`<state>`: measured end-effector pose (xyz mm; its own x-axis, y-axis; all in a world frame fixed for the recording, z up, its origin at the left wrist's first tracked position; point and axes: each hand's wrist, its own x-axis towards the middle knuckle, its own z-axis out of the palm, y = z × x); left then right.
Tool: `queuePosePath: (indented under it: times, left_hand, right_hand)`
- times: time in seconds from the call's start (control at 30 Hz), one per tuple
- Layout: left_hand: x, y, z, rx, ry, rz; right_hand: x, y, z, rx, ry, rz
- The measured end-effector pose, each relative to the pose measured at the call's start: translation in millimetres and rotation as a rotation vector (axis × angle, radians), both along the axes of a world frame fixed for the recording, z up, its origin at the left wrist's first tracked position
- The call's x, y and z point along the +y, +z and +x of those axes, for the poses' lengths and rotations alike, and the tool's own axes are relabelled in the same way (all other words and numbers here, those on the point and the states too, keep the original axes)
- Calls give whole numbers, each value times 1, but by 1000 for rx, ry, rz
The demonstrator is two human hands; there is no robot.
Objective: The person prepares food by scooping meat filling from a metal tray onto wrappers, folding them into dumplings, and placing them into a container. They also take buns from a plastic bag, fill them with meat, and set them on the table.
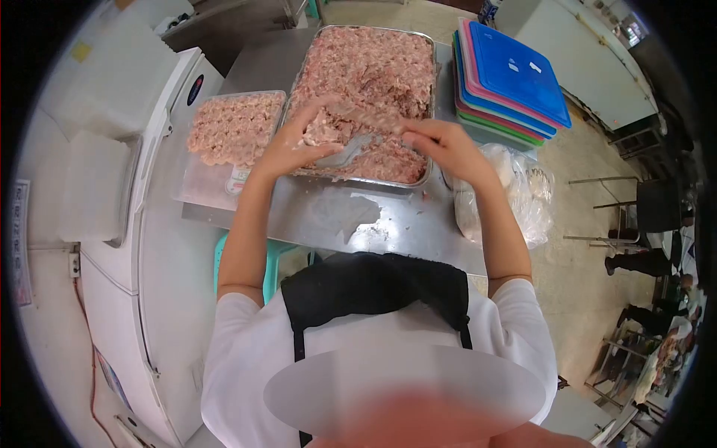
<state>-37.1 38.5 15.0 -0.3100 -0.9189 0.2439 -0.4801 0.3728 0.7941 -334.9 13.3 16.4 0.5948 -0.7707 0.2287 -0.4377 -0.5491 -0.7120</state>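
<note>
A large metal tray (pixel 432 75) of ground meat (pixel 366 56) lies on the steel table, with part of its bottom bare near my hands. My left hand (pixel 295 145) curves around a pale lump of ground meat (pixel 321 133) over the tray's near left side, thumb stretched out. Across from it, my right hand (pixel 444 145) pinches the end of a long flat tool (pixel 370 118) smeared with meat; its exact kind is hard to make out. Left of the tray, rows of shaped meat balls (pixel 231 127) fill much of a clear plastic lid or tray (pixel 205 187).
Stacked colored plastic lids (pixel 515 71) stand to the right of the tray. Below them sits a clear plastic bag (pixel 508 194) with pale contents. A white refrigerator (pixel 168 261) borders the left, and a turquoise stool (pixel 272 265) is under the table's front edge (pixel 388 243).
</note>
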Motion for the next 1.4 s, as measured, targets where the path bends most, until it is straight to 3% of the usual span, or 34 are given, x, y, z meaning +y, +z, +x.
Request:
queuePosePath:
  times: [0.13, 0.17, 0.27, 0.37, 0.43, 0.47, 0.53, 0.63, 0.73, 0.77, 0.87, 0.97, 1.03, 1.13, 1.23, 1.4]
  left_hand:
    - [-9, -1, 11, -138, -288, 140]
    - [-8, -11, 15, -85, -210, 129]
    - [-10, -54, 33, 51, -32, 144]
    - [-14, -54, 47, 51, 2, 143]
    - [5, -15, 47, -94, -4, -1]
    - [10, -13, 57, -54, 6, 61]
    - [20, -10, 79, 18, 18, 195]
    - [44, 7, 105, 118, 36, 154]
    - [50, 12, 138, 170, -126, 251]
    - [56, 12, 147, 107, -71, 169]
    - [69, 9, 173, -13, 88, 16]
    - [70, -14, 221, -32, 176, 35]
    - [63, -35, 268, -85, 162, -19]
    - [52, -77, 337, -22, 249, 184]
    - [53, -85, 353, -441, 443, 22]
    - [42, -98, 341, -400, 500, 95]
  right_hand:
    - [20, -4, 33, 29, 151, 218]
    - [8, -24, 29, -12, 163, 104]
    - [33, 25, 35, 299, -130, -390]
    - [62, 29, 68, 426, -156, -384]
    - [58, 34, 74, 348, -142, -405]
    - [54, 39, 77, 307, -129, -420]
    - [54, 57, 80, 242, -142, -357]
    - [65, 62, 110, 118, -37, -276]
    - [82, 35, 168, 45, 60, -176]
    - [88, 26, 184, 30, 77, -135]
    - [86, 30, 197, 225, 12, -224]
    - [95, 32, 200, 154, -80, -229]
    - [103, 18, 195, 68, -158, -161]
    - [115, -34, 175, -95, -302, -26]
    - [137, -64, 162, -223, -472, 239]
    - [170, -67, 147, -335, -660, 489]
